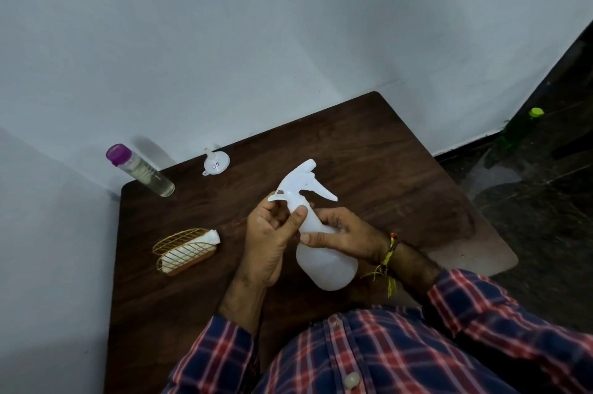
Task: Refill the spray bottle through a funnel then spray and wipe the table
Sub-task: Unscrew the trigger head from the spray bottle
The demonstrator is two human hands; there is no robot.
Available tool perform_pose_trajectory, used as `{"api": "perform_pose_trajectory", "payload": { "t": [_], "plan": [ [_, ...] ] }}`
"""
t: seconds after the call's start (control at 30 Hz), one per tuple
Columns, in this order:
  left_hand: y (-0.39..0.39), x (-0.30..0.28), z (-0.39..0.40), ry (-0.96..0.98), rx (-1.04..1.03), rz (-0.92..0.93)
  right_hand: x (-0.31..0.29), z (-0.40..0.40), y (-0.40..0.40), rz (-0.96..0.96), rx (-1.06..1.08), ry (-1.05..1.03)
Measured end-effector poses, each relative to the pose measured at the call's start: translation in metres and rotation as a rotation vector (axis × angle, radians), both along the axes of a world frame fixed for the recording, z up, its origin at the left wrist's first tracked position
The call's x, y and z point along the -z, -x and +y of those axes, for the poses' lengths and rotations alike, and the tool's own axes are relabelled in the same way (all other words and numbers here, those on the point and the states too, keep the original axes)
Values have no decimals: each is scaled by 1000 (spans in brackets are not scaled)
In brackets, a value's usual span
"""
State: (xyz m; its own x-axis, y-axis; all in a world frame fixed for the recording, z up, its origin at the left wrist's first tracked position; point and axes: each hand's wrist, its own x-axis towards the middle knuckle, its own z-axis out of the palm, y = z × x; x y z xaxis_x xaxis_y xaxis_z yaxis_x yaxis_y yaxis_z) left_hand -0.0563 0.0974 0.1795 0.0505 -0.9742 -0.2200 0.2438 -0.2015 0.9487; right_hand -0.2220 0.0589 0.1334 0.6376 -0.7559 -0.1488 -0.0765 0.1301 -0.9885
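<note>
Spray bottle [324,252] tilts between both hands: left hand [269,239] pinches its collar, right hand [346,239] grips its shoulder.

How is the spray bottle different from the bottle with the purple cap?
The spray bottle is milky white with a trigger head; the capped bottle is clear with a purple cap. The spray bottle is squat and held in both hands, while the capped bottle is slim and stands alone on the table. Both are plastic and closed.

Spray bottle [324,260] — translucent white plastic, matt, smooth. Funnel [216,162] white plastic. Clear plastic bottle [141,169], glossy, purple cap. Tabletop [385,162] — dark wood grain, low sheen. Holder [183,247] of gold wire metal, with white cloth [210,236].
</note>
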Motion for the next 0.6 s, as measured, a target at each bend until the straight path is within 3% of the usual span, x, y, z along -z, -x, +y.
{"api": "perform_pose_trajectory", "payload": {
  "t": [0.13, 0.27, 0.43, 0.6],
  "plan": [
    [-3, -1, -1, -25, 76, 6, 2, -2, 4, -16, 30, -23],
    [2, -3, -2, 15, -10, -51, 1, 0, 1, -31, 17, -28],
    [-3, -3, 0, 20, 36, -107, 2, -1, 3, -10, 26, 5],
    [6, -6, -3, 79, -137, -212, 7, -2, -1, 97, 1, 93]
  ]
}}
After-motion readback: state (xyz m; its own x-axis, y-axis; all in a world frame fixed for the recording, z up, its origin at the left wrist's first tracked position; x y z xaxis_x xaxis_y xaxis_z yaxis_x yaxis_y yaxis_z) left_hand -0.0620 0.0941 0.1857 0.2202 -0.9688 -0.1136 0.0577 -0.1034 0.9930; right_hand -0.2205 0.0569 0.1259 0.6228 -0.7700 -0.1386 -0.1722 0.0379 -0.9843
